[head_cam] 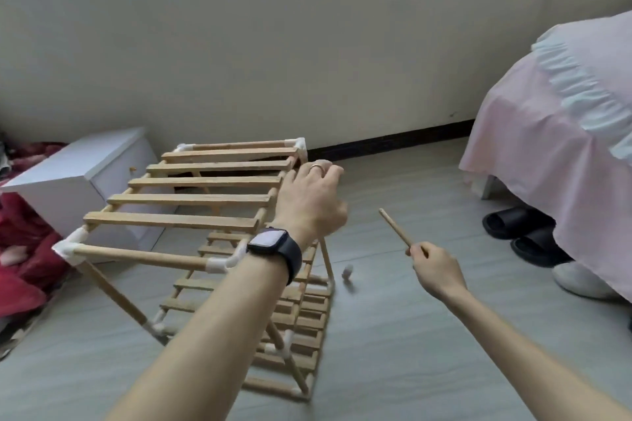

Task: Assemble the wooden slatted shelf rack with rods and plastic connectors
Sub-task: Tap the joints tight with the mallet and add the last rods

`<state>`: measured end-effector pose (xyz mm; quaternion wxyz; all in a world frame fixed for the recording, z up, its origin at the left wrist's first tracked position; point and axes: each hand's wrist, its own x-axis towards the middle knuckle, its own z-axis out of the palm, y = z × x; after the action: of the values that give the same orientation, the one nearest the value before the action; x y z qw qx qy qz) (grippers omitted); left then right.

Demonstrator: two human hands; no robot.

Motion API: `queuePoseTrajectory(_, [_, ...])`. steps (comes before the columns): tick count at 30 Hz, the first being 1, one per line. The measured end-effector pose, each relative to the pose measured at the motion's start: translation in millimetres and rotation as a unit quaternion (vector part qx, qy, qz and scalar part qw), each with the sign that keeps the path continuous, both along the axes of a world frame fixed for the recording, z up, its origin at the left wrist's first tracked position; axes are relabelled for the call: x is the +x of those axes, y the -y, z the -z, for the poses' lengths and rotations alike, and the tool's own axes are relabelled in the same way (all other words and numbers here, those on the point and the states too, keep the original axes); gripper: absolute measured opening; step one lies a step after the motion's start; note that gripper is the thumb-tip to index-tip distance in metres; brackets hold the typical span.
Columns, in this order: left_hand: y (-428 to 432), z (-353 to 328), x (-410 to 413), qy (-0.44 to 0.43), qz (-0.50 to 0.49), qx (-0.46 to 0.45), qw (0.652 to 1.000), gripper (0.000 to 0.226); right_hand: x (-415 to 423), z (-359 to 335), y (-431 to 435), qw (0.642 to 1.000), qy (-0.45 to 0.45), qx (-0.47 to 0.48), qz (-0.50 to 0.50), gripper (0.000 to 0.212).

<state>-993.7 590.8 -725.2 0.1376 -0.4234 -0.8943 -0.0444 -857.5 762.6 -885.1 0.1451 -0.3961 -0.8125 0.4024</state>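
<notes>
The wooden slatted rack (pixel 191 198) stands tilted on the floor, its upper shelf of several slats held at the corners by white plastic connectors (pixel 68 248). A lower slatted shelf (pixel 294 328) shows beneath it. My left hand (pixel 309 198), with a ring and a dark watch on the wrist, grips the right side rail of the upper shelf with curled fingers. My right hand (pixel 434 270) pinches the lower end of a loose wooden rod (pixel 395 227) that points up and left, apart from the rack. A small white connector (pixel 347 273) lies on the floor between my hands.
A white cabinet (pixel 78 181) stands left of the rack against the wall, with red fabric (pixel 24 249) beside it. A bed with a pink cover (pixel 554 133) fills the right side; black slippers (pixel 523 232) and a white shoe (pixel 578 280) lie under its edge.
</notes>
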Motion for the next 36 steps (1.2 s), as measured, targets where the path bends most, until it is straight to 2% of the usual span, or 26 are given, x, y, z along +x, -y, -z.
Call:
queuePoseTrajectory(2, [-29.6, 36.3, 18.0, 0.022, 0.057, -0.012, 0.998, 0.049, 16.9, 37.6, -3.7, 0.998, 0.048, -0.025, -0.008, 0.034])
queuePoseTrajectory(4, [-51.7, 88.0, 31.2, 0.084, 0.061, -0.068, 0.992, 0.042, 29.1, 73.6, -6.7, 0.995, 0.088, -0.048, -0.019, 0.034])
queuePoseTrajectory(8, [-69.7, 204.4, 33.6, 0.248, -0.013, -0.189, 0.95, 0.049, 36.6, 138.2, -15.7, 0.988, 0.139, -0.066, -0.033, 0.029])
queuePoseTrajectory(13, [-84.8, 313.4, -10.2, 0.324, -0.091, -0.254, 0.906, 0.053, 11.2, 204.1, -42.1, 0.979, 0.171, -0.094, -0.05, 0.025])
queuePoseTrajectory(16, [-107.3, 354.8, -54.3, 0.29, -0.114, -0.28, 0.908, 0.051, -9.4, 232.2, -57.8, 0.979, 0.151, -0.13, -0.046, 0.016])
queuePoseTrajectory(17, [-117.6, 365.9, -70.6, 0.239, -0.107, -0.296, 0.919, 0.048, -15.1, 239.5, -62.1, 0.98, 0.126, -0.146, -0.041, 0.012])
queuePoseTrajectory(19, [-137.9, 386.7, -103.5, 0.119, -0.092, -0.348, 0.925, 0.046, -27.6, 250.3, -69.9, 0.981, 0.058, -0.186, -0.019, 0.017])
queuePoseTrajectory(21, [-154.2, 407.3, -134.2, 0.05, -0.114, -0.408, 0.905, 0.049, -37.8, 255.8, -77.2, 0.97, -0.023, -0.242, 0.014, 0.023])
queuePoseTrajectory(23, [-167.6, 423.8, -162.1, 0.019, -0.172, -0.474, 0.863, 0.052, -45.1, 258.0, -83.0, 0.956, -0.086, -0.281, 0.021, 0.026])
queuePoseTrajectory(25, [-178.6, 435.2, -185.6, 0.035, -0.219, -0.525, 0.822, 0.057, -52.5, 258.2, -89.4, 0.949, -0.123, -0.29, 0.01, 0.03])
queuePoseTrajectory(27, [-185.6, 447.7, -202.0, 0.101, -0.252, -0.523, 0.808, 0.065, -58.8, 258.9, -97.1, 0.944, -0.151, -0.292, 0.023, 0.026])
queuePoseTrajectory(29, [-186.5, 459.6, -215.0, 0.159, -0.27, -0.491, 0.813, 0.07, -62.7, 258.8, -105.1, 0.939, -0.167, -0.298, 0.044, 0.012])
queuePoseTrajectory(31, [-181.8, 466.4, -225.4, 0.177, -0.265, -0.461, 0.828, 0.064, -63.9, 258.7, -112.3, 0.933, -0.166, -0.314, 0.057, 0.009])
queuePoseTrajectory(34, [-185.5, 462.0, -226.8, 0.151, -0.26, -0.398, 0.867, 0.042, -62.1, 259.5, -122.1, 0.931, -0.155, -0.324, 0.072, 0.014])
queuePoseTrajectory(36, [-195.9, 451.2, -215.0, 0.149, -0.217, -0.323, 0.909, 0.036, -60.3, 257.7, -125.0, 0.94, -0.12, -0.313, 0.068, 0.02])
